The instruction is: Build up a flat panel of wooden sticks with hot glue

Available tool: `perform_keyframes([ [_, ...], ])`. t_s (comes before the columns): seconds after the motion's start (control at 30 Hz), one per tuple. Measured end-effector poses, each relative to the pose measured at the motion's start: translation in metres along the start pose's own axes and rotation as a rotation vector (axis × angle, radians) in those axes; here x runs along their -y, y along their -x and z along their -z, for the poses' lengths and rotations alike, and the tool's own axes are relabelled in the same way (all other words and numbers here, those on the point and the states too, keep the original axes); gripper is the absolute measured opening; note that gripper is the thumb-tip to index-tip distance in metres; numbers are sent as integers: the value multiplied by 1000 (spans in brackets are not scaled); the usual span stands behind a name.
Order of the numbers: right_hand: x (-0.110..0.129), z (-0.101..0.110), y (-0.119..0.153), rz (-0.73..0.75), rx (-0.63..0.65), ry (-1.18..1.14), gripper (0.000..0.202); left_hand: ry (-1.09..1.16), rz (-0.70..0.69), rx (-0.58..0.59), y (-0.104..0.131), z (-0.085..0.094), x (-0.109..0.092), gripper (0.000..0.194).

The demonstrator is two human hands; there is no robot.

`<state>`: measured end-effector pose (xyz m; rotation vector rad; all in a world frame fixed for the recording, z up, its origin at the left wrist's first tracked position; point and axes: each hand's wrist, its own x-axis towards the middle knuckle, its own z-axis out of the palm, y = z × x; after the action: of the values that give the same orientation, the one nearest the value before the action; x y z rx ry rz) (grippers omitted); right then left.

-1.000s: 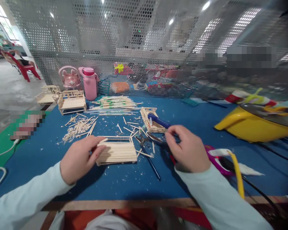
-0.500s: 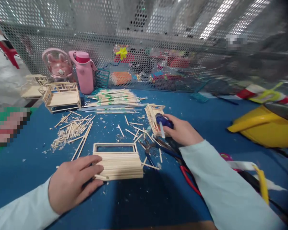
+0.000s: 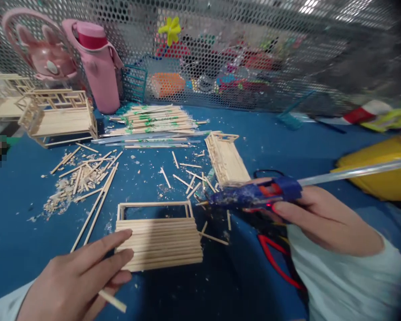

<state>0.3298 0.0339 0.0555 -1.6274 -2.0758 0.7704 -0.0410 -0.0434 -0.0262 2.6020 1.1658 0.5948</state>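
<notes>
My left hand [image 3: 76,276] rests its fingertips on the left edge of a small wooden-stick panel [image 3: 160,243], which has an open rectangular frame along its far side. A loose wooden stick [image 3: 112,301] pokes out from beneath that hand, held under the fingers. My right hand [image 3: 327,218] is wrapped round a blue hot glue gun [image 3: 254,196] with a clear glue stick [image 3: 357,171] in its rear. The gun's nozzle points left, close to the panel's far right corner, and a small red light glows on it. Behind the gun lies a little stick-built piece [image 3: 229,156].
Bundled sticks in wrappers [image 3: 157,120] and a heap of stick scraps [image 3: 83,176] lie on the blue table. A miniature stick bench [image 3: 62,120] and a pink bottle [image 3: 102,73] stand at back left. Red-handled pliers [image 3: 277,263] lie under my right arm; a yellow object [image 3: 381,169] is at right.
The right hand has brought the glue gun from the small stick piece toward the panel, turning its nozzle left. The loose stick under my left hand now points nearer me. The view has shifted closer.
</notes>
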Motion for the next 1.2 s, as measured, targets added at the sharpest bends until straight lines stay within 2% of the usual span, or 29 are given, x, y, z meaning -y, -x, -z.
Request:
perform_keyframes([
  [0.1, -2, 2, -1, 135, 175, 16, 39, 1, -11, 15, 4, -1, 3, 30],
  [0.23, -5, 3, -3, 220, 203, 43, 28, 9, -38, 16, 3, 0, 4, 32],
  [0.4, -7, 2, -2, 268, 233, 106, 26, 26, -14, 2, 0, 4, 2, 31],
  [0.67, -1, 0, -4, 216, 233, 117, 36, 57, 16, -14, -4, 6, -2, 30],
  [0.9, 1, -1, -3, 185, 217, 92, 33, 22, -53, 22, -3, 7, 1, 33],
  [1.07, 4, -1, -2, 175, 210, 79, 34, 24, -6, 13, -2, 5, -1, 29],
  [1.2, 2, -1, -1, 84, 163, 52, 39, -14, -24, -24, -6, 5, -3, 28],
])
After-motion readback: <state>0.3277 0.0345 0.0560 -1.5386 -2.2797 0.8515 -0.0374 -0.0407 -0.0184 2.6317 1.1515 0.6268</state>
